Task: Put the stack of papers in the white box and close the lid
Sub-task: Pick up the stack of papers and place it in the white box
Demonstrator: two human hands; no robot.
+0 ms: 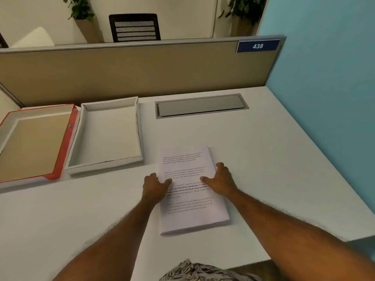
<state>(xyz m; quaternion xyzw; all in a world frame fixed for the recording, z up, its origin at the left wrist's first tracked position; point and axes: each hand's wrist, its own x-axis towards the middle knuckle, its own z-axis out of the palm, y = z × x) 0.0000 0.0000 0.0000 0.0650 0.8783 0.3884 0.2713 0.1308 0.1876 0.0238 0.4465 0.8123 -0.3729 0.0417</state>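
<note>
A stack of printed papers [190, 216] lies flat on the white desk, a little right of centre. My left hand [155, 187] rests at its left edge, thumb on the top sheet. On the right edge sits my right hand [221, 181], fingers curled over the side and thumb on the page. The white box [140, 138] stands open and empty to the upper left of the papers. Left of it lies its lid [60, 151], red outside, turned upside down.
A grey cable hatch [200, 107] is set into the desk behind the papers. A tan partition [132, 72] closes the back, a blue wall [324, 98] the right. The desk's right edge [324, 189] runs diagonally near my right arm.
</note>
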